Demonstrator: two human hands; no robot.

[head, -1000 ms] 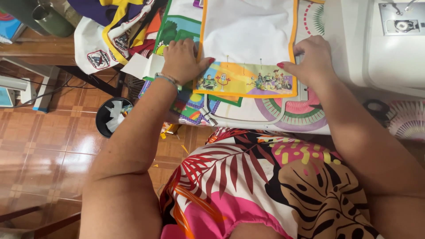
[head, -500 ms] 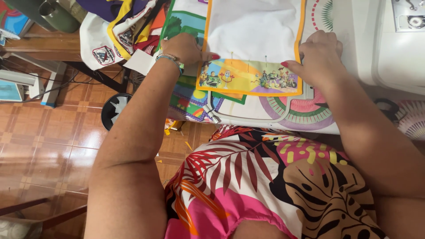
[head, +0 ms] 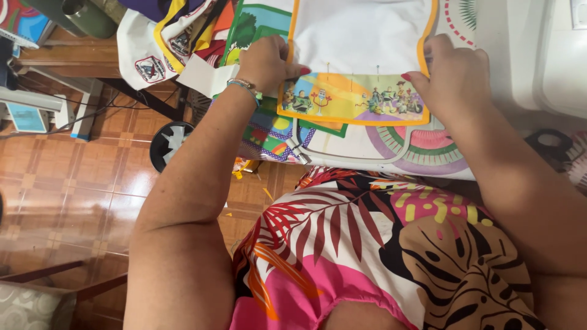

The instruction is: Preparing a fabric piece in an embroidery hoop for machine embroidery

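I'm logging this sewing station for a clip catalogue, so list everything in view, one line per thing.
white fabric piece: one, white with orange edging, flat on the table under both hands
printed strip: one, multicoloured cartoon print, pinned along the white piece's near edge
pins: several, thin, upright along the strip's top
fabric pile: several pieces, white, yellow, purple, far left of the table
sewing machine: one, white, far right
patterned cloths: a few, green and multicoloured, beneath the white piece
floor tiles: brown, glossy, left
bracelet: one, pale, left wrist
left hand: pressing the piece's left edge
right hand: pressing its right edge
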